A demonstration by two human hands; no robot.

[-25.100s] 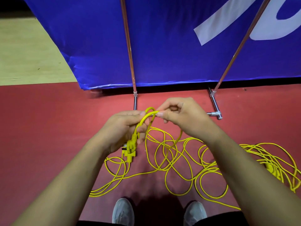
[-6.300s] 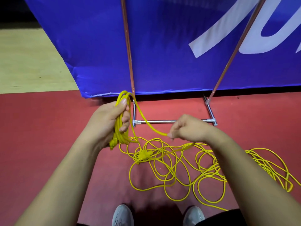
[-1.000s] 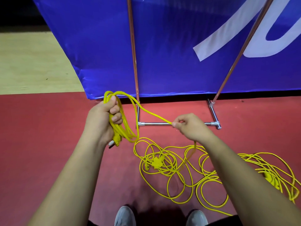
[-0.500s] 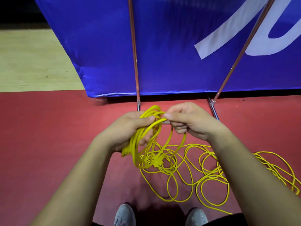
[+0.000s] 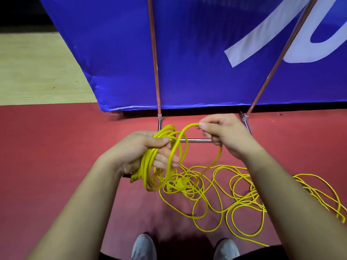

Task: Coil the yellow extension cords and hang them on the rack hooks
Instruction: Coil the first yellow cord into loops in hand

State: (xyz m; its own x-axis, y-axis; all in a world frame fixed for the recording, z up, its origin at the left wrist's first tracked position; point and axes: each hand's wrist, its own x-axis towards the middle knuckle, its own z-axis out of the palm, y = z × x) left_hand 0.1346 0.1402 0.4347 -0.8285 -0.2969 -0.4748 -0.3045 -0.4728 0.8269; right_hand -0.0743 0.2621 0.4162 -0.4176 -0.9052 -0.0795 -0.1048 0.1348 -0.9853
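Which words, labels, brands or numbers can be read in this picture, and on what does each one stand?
No text can be read.
Banner: large white strokes, perhaps parts of big letters, cut off by the frame; unreadable.
Cord: no label shows.
Shoes: no brand shows.

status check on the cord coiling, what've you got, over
Left hand gripping coil of thin yellow extension cord; right hand pinching next loop. Loose yellow tangle on red floor. Rack hooks not in view.
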